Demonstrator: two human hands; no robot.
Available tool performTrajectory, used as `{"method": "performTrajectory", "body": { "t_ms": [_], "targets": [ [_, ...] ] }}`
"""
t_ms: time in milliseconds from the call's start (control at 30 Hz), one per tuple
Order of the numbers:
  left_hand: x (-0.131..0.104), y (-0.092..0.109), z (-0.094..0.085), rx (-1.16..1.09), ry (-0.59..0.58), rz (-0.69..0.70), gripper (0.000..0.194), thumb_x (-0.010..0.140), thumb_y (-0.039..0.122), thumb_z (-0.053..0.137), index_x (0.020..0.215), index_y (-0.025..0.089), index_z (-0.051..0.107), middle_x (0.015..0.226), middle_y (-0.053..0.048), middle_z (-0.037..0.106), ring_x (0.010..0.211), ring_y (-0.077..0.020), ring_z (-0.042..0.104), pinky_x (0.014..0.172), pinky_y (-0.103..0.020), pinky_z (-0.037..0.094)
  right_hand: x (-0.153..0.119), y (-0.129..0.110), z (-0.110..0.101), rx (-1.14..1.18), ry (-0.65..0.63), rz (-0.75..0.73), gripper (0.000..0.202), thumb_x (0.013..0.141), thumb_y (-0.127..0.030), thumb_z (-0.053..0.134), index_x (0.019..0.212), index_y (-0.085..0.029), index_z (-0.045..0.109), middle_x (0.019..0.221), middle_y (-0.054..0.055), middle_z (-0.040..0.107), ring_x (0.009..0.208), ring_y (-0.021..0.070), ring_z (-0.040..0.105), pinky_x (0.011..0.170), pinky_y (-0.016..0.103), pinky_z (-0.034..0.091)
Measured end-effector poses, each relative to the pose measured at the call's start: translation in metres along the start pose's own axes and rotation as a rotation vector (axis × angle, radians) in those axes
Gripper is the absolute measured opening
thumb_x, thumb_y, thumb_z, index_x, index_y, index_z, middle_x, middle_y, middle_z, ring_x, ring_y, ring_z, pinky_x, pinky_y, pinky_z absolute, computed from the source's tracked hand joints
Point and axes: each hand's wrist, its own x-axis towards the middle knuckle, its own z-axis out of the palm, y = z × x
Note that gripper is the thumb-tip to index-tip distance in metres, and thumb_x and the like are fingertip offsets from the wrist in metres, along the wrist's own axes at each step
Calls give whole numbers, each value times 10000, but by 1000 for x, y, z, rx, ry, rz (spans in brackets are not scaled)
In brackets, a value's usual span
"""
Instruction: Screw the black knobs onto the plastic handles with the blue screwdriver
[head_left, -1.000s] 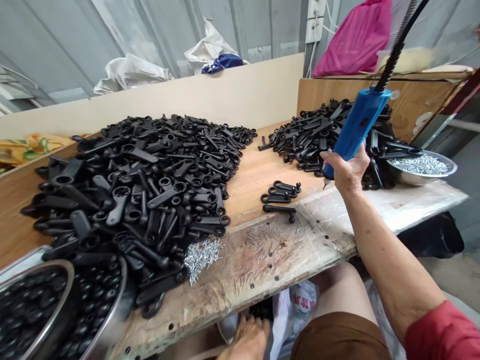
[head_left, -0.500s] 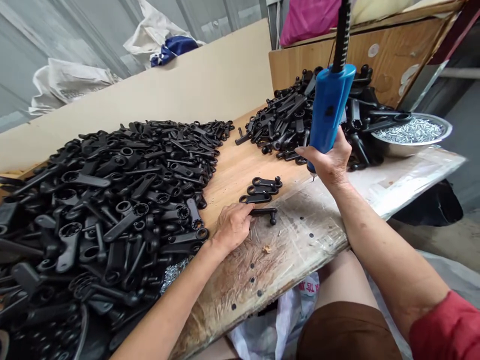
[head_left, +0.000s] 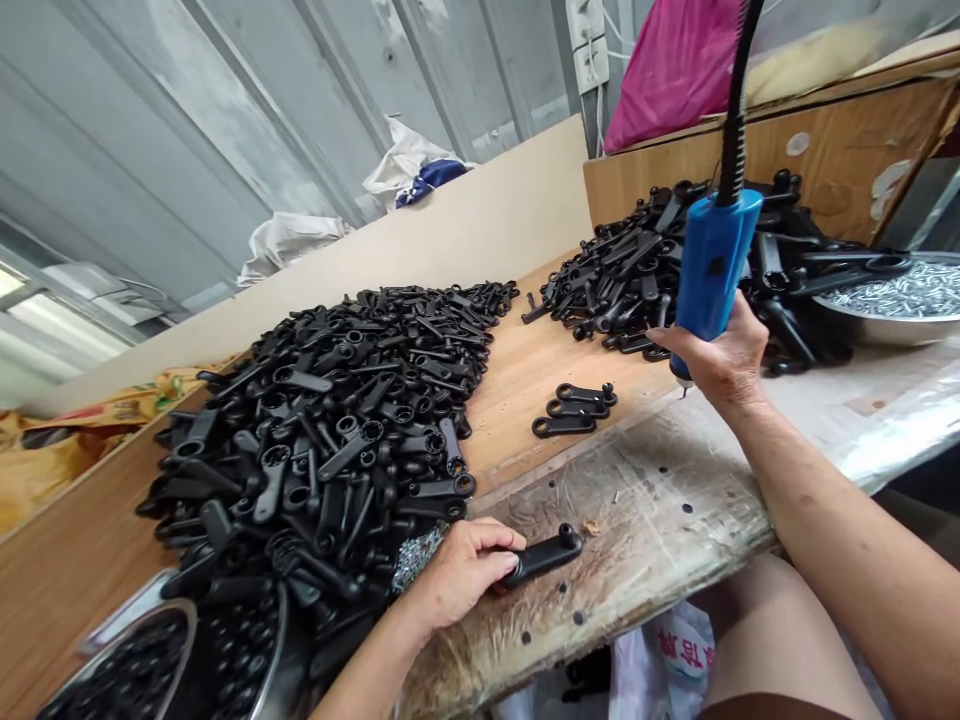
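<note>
Thumb and fingers of my left hand [head_left: 469,565] pinch the ring end of a black plastic crank handle [head_left: 546,558] just above the plastic-covered front of the bench. Its knob end points right, away from the hand. My right hand [head_left: 724,355] is wrapped round a blue electric screwdriver [head_left: 716,265], held upright with its bit [head_left: 683,391] pointing down and a black cord rising from its top. Between the hands, three black crank handles [head_left: 577,408] lie side by side on the wood.
A big heap of black crank handles [head_left: 360,400] covers the left; another heap [head_left: 630,265] stands at the back right. Small screws [head_left: 416,558] lie beside my left hand. A metal bowl of screws [head_left: 900,325] stands far right. Bowls of small black parts [head_left: 187,625] sit front left.
My left hand has brought the crank handle nearer the bench's front edge and turned it. My right hand keeps hold of the screwdriver. The view has swung to the left.
</note>
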Motion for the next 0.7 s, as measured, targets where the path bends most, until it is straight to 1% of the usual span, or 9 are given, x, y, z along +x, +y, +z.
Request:
{"method": "performTrajectory", "body": {
  "t_ms": [100,167,233,300,333,400,467,567,700],
  "targets": [
    [-6,4,-4,145,118,-2,267,739,234,476,815,160,721,824,-64,651,738,-196,617,689,-305,487,-1,-1,0,6,-4,2,464,442,-403,809,819,-222,610,631,-49,510,560,131,436,575,329,441],
    [-5,16,-10,237,192,27,278,779,227,461,860,157,718,864,-83,665,800,-227,622,780,-356,466,-1,0,0,5,-15,-1,472,456,-406,805,847,-219,618,630,-49,505,560,131,442,577,330,450],
    [3,35,-12,292,220,96,304,828,218,432,951,161,704,949,-85,676,878,-226,622,835,-345,449,0,1,0,0,-20,-9,485,470,-424,794,878,-225,625,624,-54,496,563,131,446,580,329,459],
    [17,58,-9,324,180,191,294,855,193,435,999,186,692,998,-54,681,916,-185,619,843,-283,444,0,3,1,-7,-19,-33,502,486,-455,777,912,-235,627,627,-58,489,575,131,451,594,335,465],
    [26,70,-5,347,135,236,268,849,172,461,970,199,699,978,-34,687,905,-168,619,837,-262,442,1,4,1,-11,-19,-52,509,497,-471,765,928,-239,627,630,-58,487,578,131,453,596,340,466],
    [46,90,6,413,40,292,218,829,129,508,860,200,712,891,-24,691,859,-165,621,816,-266,447,1,6,2,-14,-22,-92,513,529,-491,743,963,-244,624,633,-59,483,575,129,457,592,348,465],
    [64,103,17,490,-35,298,172,812,98,551,769,176,699,831,-36,684,843,-181,622,818,-305,457,1,7,2,-12,-24,-114,517,546,-489,737,989,-247,624,634,-61,480,569,127,460,589,350,468],
    [83,110,28,588,-106,249,97,844,132,602,766,148,658,827,-32,670,848,-183,626,825,-368,483,-1,4,3,-2,-37,-102,521,543,-475,750,998,-257,624,632,-66,480,569,121,460,589,333,470],
    [89,112,34,656,-146,164,112,893,246,610,854,144,633,908,-24,658,882,-177,630,829,-394,506,-2,2,3,25,-67,-93,519,549,-472,742,1002,-254,616,646,-62,495,593,128,490,605,321,469]
  ]
}}
